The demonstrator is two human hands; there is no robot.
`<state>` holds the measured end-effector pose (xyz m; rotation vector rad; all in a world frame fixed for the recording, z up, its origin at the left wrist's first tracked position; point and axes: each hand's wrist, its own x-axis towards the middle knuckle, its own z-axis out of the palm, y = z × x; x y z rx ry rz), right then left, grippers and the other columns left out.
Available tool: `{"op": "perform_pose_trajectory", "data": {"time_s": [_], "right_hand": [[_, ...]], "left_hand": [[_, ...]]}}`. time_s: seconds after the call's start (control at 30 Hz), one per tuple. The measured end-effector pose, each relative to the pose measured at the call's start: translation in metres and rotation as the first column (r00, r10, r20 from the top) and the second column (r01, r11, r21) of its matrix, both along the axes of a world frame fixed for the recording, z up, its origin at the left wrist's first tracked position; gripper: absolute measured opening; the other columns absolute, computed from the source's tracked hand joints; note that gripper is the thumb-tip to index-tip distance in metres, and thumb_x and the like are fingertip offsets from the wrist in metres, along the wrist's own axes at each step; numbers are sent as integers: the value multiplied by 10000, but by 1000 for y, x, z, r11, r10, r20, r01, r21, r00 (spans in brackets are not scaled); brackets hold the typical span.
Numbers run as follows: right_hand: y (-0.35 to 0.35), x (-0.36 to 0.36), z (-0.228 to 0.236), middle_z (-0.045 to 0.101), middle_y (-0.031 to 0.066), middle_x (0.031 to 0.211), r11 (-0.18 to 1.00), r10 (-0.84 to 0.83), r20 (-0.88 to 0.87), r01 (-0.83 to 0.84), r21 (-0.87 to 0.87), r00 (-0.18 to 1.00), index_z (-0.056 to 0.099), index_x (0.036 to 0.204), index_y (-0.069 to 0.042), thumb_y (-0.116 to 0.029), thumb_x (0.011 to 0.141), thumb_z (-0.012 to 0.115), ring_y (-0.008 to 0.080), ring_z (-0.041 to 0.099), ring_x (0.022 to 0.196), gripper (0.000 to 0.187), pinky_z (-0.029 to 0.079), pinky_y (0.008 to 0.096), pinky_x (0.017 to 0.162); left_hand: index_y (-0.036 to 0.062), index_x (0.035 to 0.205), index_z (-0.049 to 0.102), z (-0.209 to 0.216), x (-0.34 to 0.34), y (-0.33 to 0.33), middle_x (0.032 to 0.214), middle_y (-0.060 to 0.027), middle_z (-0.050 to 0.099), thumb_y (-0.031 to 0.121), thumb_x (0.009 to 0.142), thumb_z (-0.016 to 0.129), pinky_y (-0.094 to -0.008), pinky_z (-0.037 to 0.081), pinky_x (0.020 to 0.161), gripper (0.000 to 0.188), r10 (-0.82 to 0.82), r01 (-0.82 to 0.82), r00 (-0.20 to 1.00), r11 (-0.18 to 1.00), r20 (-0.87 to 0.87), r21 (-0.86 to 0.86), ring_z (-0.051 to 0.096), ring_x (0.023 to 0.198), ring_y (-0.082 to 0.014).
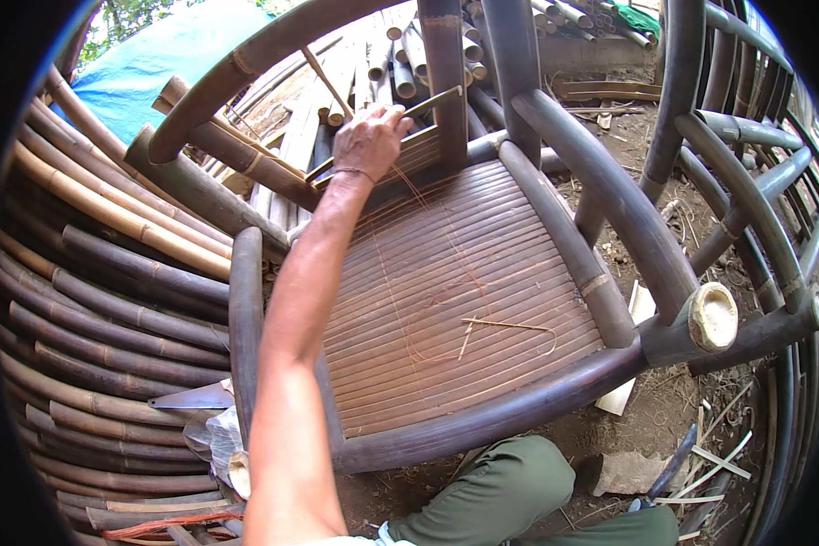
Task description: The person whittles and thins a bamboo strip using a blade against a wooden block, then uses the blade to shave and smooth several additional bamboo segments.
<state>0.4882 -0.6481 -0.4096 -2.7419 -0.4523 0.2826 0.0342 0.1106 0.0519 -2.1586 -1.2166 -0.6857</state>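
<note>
My left hand (369,144) reaches forward over a dark bamboo chair and is closed round a thin bamboo slat (434,102) low in the chair's backrest. Its fingertips are partly hidden behind the slat. Thin reddish cord (411,187) hangs from beside the hand and trails in loose loops over the slatted seat (382,364). On the seat lies a thin, bent bamboo strip (510,323). A slender stick (326,77) slants up behind the hand; whether the hand touches it I cannot tell. My right hand is out of view.
Stacked bamboo poles (146,300) fill the left side, with a saw blade (191,398) and clear plastic bag (220,441) beside the chair. Another bamboo frame (746,173) stands at right. Cut poles (403,82) and a blue tarp (155,68) lie behind. My knee (510,482) is in front.
</note>
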Motion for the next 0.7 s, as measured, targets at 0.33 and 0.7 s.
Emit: {"op": "perform_pose_trajectory", "data": {"time_s": [0.33,0.7], "right_hand": [[-4,21,-3,632,231,1118,1000,-21,-11,21,-22,1000,554,1283,64,-254,946,653,379,636,1005,474,513,443,896],[-2,41,22,634,230,1127,986,90,-95,-102,-133,991,561,1283,63,-250,954,644,379,636,1014,461,508,445,911]], "left_hand": [[137,1176,686,39,-11,3,961,-204,724,330,1019,522,-509,530,872,298,107,-135,990,908,-92,-397,687,957,-416],[94,1199,721,42,42,-3,1119,-220,729,695,973,433,-500,542,917,704,541,-463,838,771,66,-437,691,1084,-402]]}}
